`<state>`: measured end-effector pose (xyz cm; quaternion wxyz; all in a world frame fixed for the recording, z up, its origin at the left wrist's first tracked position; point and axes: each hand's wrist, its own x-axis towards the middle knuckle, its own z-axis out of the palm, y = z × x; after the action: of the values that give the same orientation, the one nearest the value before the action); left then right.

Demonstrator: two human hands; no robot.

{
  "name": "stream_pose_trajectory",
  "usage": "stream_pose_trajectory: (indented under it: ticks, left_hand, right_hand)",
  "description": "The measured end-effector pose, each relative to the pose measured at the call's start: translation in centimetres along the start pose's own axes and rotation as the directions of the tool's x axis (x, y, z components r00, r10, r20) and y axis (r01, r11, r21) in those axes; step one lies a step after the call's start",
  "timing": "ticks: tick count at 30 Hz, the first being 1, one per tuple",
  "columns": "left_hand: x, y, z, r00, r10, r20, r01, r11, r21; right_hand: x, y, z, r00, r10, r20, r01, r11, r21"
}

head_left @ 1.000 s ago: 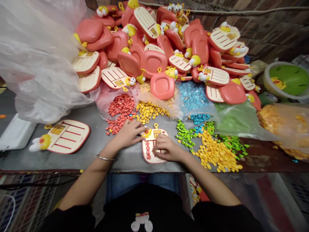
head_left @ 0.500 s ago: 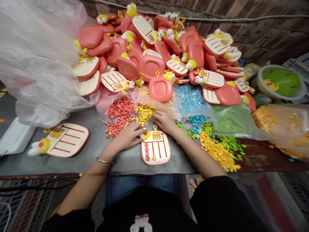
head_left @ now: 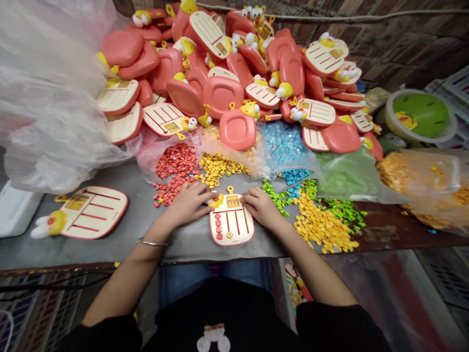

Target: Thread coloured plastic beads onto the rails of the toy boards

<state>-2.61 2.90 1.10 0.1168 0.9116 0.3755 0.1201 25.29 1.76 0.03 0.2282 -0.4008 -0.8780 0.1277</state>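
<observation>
A cream slotted board (head_left: 238, 226) with a red rim and a yellow animal head lies flat before me. Several red pieces (head_left: 218, 223) line its left slot, and one yellow piece (head_left: 229, 235) sits low in the slot beside them. My left hand (head_left: 188, 203) grips the board's upper left by the yellow head, fingers bent over it. At the upper right corner, the fingertips of my right hand (head_left: 262, 208) are pinched together over the board; whatever is between them is hidden.
Loose red pieces (head_left: 176, 164), yellow pieces (head_left: 220, 166), blue pieces (head_left: 295, 176) and green pieces (head_left: 276, 198) spill from plastic bags behind the board. A second slotted board (head_left: 98, 215) lies left. Many red-backed boards (head_left: 223, 95) are heaped behind. Orange-yellow pieces (head_left: 322, 222) are at right.
My right hand has come back from the yellow pieces to the board's upper right corner. My left hand stays at the yellow head. The view has shifted slightly.
</observation>
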Motion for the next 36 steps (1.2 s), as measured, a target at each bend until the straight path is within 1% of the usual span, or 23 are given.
stream_pose_trajectory:
  ticks: [3, 5, 8, 11, 14, 17, 19, 22, 25, 27, 29, 31, 36]
  left_hand:
    - [0.0, 0.0, 0.1, 1.000, -0.012, 0.008, 0.012, 1.000, 0.006]
    - [0.0, 0.0, 0.2, 1.000, -0.021, 0.014, 0.021, 1.000, -0.009]
    - [0.0, 0.0, 0.3, 0.999, -0.021, 0.024, 0.022, 0.999, -0.042]
    - [0.0, 0.0, 0.2, 0.999, -0.028, 0.021, 0.029, 0.998, -0.051]
    - [-0.1, 0.0, 0.1, 0.999, -0.029, 0.014, 0.029, 0.999, -0.046]
    - [-0.1, 0.1, 0.1, 1.000, -0.026, 0.010, 0.027, 0.998, -0.057]
    - [0.0, 0.1, 0.1, 1.000, -0.028, 0.013, 0.028, 0.998, -0.059]
    - [0.0, 0.1, 0.1, 0.999, -0.033, 0.026, 0.034, 0.998, -0.053]
    - [0.0, 0.1, 0.0, 0.999, -0.034, 0.031, 0.036, 0.998, -0.053]
    - [0.0, 0.1, 0.0, 0.999, -0.028, 0.028, 0.029, 0.998, -0.046]
    - [0.0, 0.1, 0.0, 0.999, -0.024, 0.027, 0.025, 0.999, -0.038]
    - [0.0, 0.1, 0.0, 0.999, -0.023, 0.030, 0.024, 0.999, -0.032]
    - [0.0, 0.1, 0.0, 0.999, -0.025, 0.027, 0.025, 0.999, -0.027]
  right_hand:
    - [-1.0, -0.4, -0.3, 1.000, 0.003, 0.020, -0.004, 0.997, 0.080]
    - [-1.8, -0.8, -0.4, 0.999, -0.001, 0.037, -0.005, 0.985, 0.174]
    - [-2.4, -1.2, -0.1, 0.999, 0.045, 0.001, -0.043, 0.954, 0.298]
    - [-2.0, -1.3, 0.4, 0.992, 0.109, -0.059, -0.084, 0.944, 0.319]
    - [-1.5, -1.5, 0.8, 0.986, 0.153, -0.065, -0.124, 0.937, 0.327]
    - [-1.2, -2.6, 1.8, 0.978, 0.192, -0.083, -0.155, 0.930, 0.332]
    - [-1.0, -3.5, 2.7, 0.981, 0.161, -0.111, -0.123, 0.949, 0.291]
    - [-0.4, -4.5, 3.6, 0.991, 0.045, -0.124, -0.019, 0.979, 0.201]
    - [0.0, -4.9, 3.5, 0.988, -0.070, -0.138, 0.092, 0.983, 0.159]
    - [0.2, -4.8, 3.2, 0.981, -0.154, -0.115, 0.170, 0.975, 0.142]
    - [0.3, -4.7, 3.1, 0.975, -0.209, -0.079, 0.218, 0.968, 0.127]
    - [0.3, -4.6, 3.2, 0.976, -0.210, -0.066, 0.216, 0.970, 0.114]
    - [0.4, -4.9, 3.7, 0.985, -0.153, -0.081, 0.161, 0.983, 0.092]
